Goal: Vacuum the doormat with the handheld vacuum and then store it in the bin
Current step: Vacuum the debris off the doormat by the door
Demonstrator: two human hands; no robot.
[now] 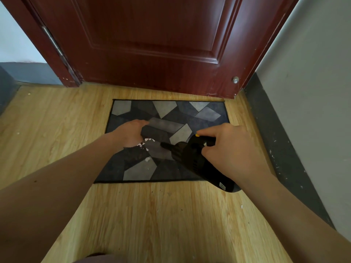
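While the right hand [230,149] is wrapped around the black handheld vacuum [197,158], fingers closed on its body and the index finger stretched out toward a little yellow button [197,135] on top, the left hand [131,132] is pressed down flat on the doormat [167,120], fingers spread open and not gripping anything. Vacuum's nozzle [167,145] points toward about 10 o'clock, tip right over the mat and just beside a scatter of small white scraps [147,144] sitting near the middle of the mat, right next to the left hand. One more white bit [147,159] lies a little toward 6 o'clock from the rest. The back end of the vacuum hangs past the mat's near right corner, over the wood floor [152,215]. Mat itself is a dark one with grey and blue-ish angular patches, lying flat on the floor straight in front of a dark red door [152,44] at 12 o'clock. Grey wall with a dark baseboard [275,139] runs along at 3 o'clock. Can't tell from this whether the vacuum is actually switched on.
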